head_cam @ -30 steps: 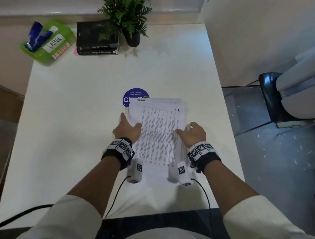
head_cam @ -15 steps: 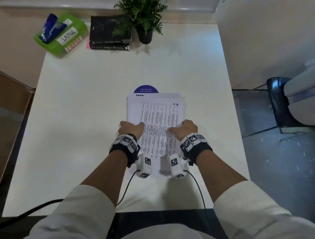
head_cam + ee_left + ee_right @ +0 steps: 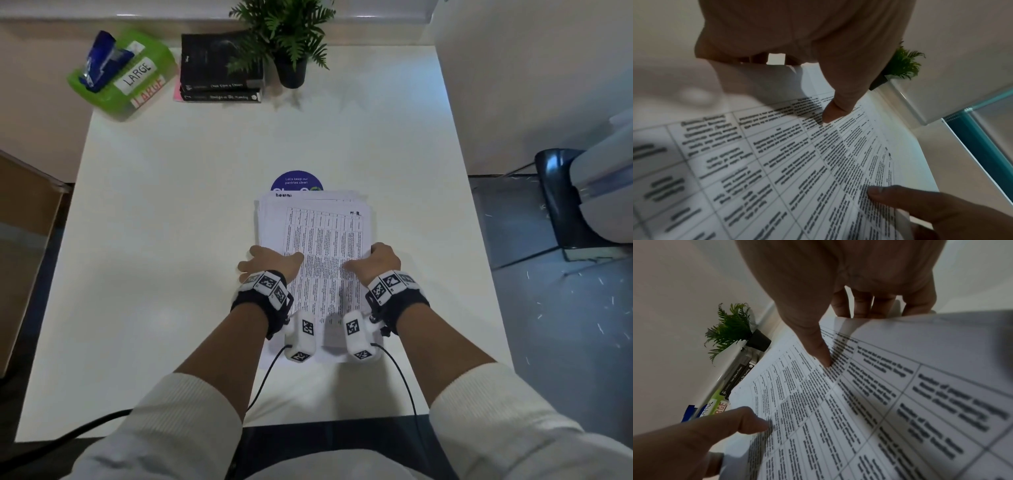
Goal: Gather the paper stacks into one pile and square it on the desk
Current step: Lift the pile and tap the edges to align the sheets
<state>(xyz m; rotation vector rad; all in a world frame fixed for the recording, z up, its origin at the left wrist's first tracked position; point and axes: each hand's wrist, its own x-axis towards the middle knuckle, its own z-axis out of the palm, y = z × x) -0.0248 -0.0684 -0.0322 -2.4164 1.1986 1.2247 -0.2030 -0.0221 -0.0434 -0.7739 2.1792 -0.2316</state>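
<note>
A: Start at the left. What sits there?

B: At the far left corner of the white desk (image 3: pixel 154 240), a green box (image 3: pixel 113 85) labelled LARGE with something blue in it. Right of it, two dark books (image 3: pixel 219 73) stacked flat, then a small potted plant (image 3: pixel 287 37) against the wall.

A: And the papers?

B: The paper pile (image 3: pixel 318 246) lies near the middle of the desk, towards the near edge. Its far end covers part of a round blue sticker (image 3: pixel 296 180). The top sheet carries a printed table. The far edges are fanned, not flush.

A: How does the left hand take it?

B: The left hand (image 3: pixel 270 262) is on the pile's left edge. In the left wrist view its thumb (image 3: pixel 835 110) presses down on the top sheet while the fingers curl under the edge, so it pinches the pile.

A: The right hand?

B: The right hand (image 3: pixel 376 262) mirrors it on the right edge. In the right wrist view its thumb (image 3: pixel 822 353) lies on the print and the fingers (image 3: pixel 863 305) wrap beneath the edge, which is lifted a little. It too pinches the paper.

A: Anything further right?

B: Past the desk, a dark stool (image 3: pixel 561 198) stands on the floor, partly under something pale that I cannot identify.
</note>
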